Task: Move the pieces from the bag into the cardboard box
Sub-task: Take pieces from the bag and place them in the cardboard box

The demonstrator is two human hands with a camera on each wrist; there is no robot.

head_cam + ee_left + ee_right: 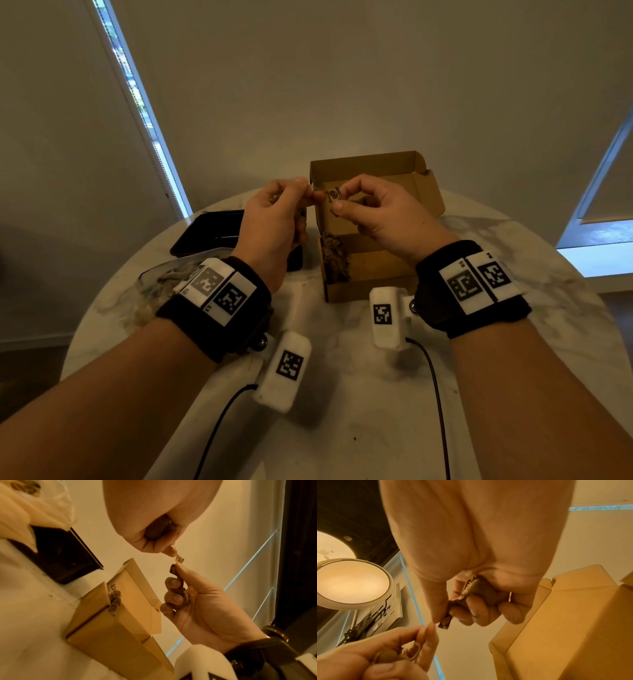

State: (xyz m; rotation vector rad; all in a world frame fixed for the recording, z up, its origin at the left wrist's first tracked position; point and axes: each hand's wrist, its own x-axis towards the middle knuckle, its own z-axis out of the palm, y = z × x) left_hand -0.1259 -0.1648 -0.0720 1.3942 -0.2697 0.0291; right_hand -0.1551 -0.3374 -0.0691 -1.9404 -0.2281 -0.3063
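Both hands are raised together in front of the open cardboard box [376,274], which holds a crumpled brown piece [334,260] at its left end. My right hand [342,200] curls round a dark brown wrapped piece [479,591] and pinches its labelled end [333,196]. My left hand [303,192] pinches a small tag [179,559] on a thin string between thumb and forefinger, with another brownish piece [171,526] tucked in its palm. The two pinches nearly touch. The clear plastic bag [154,291] lies on the table at the left, partly hidden by my left wrist.
A black tray [205,233] sits behind the bag, left of the box [120,628]. The round marble table [342,428] ends close behind the box. Wrist camera cables hang over the near part of the table. Small crumbs dot the surface.
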